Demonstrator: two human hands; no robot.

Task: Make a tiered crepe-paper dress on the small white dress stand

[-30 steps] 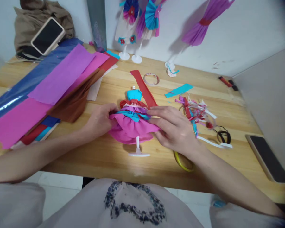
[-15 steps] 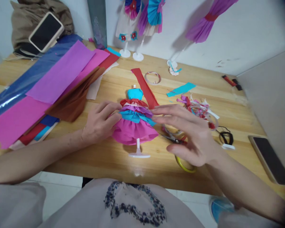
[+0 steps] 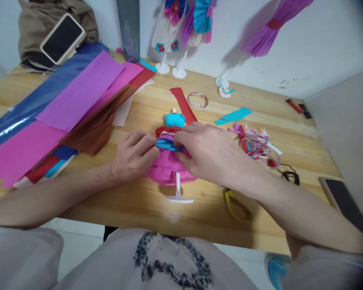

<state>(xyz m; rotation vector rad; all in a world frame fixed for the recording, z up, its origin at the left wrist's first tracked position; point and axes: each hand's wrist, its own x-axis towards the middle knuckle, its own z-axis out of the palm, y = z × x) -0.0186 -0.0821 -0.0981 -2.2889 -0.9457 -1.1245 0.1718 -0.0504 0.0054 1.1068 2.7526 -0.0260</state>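
A small dress form on a white stand (image 3: pixel 179 198) lies tilted on the wooden table, with a blue top (image 3: pixel 174 120), a red ruffle and a pink skirt (image 3: pixel 166 167). Around its middle runs a blue paper strip (image 3: pixel 166 145). My left hand (image 3: pixel 136 155) pinches the strip's left end. From the right, my right hand (image 3: pixel 210 151) closes its thumb and fingers on the strip's other side, covering part of the skirt.
Coloured paper sheets (image 3: pixel 81 92) cover the left. Behind the form are a red strip (image 3: pixel 183 102) and a tape roll (image 3: pixel 197 100). To the right are a blue strip (image 3: pixel 233 116), a scrap pile (image 3: pixel 255 143), yellow-handled scissors (image 3: pixel 237 207) and a phone (image 3: pixel 346 205). Dressed stands line the wall.
My right hand has moved left from beside the dress form and closed on the blue strip. My left hand keeps its pinch. The view has shifted slightly.
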